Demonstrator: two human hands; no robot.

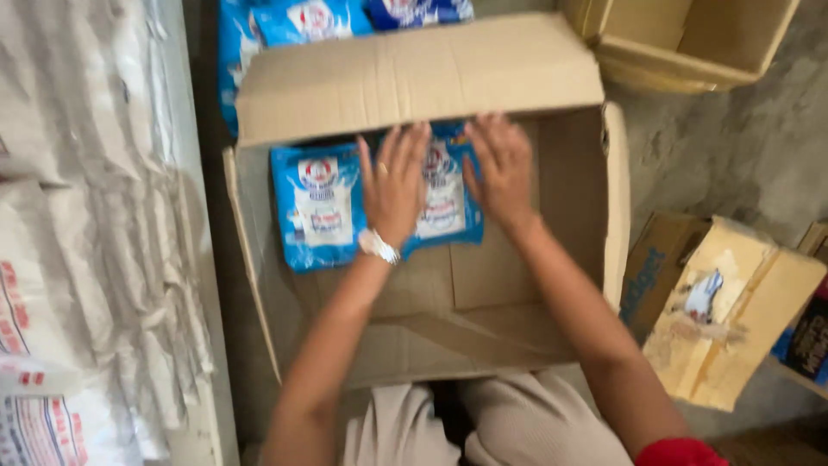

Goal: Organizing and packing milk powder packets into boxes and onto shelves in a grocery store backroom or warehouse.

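A blue plastic packet (444, 194) with a white and red printed panel is seen lying flat on the floor of an open cardboard box (483, 293), toward its far side. The left hand (394, 185) is laid flat on the packet's left part, fingers spread and extended; a pale band is worn at its wrist. The right hand (502, 168) is pressed palm down at the packet's right edge, fingers likewise spread, nothing being pinched. Just beside it to the left, a second blue packet (317, 207) of the same kind is laid flat, so 2 packets are held in the box; the rest of its floor is bare cardboard. Beyond the raised far flap (414, 78), more blue packets (293, 22) are piled. An open empty carton (690, 39) is seen at upper right.
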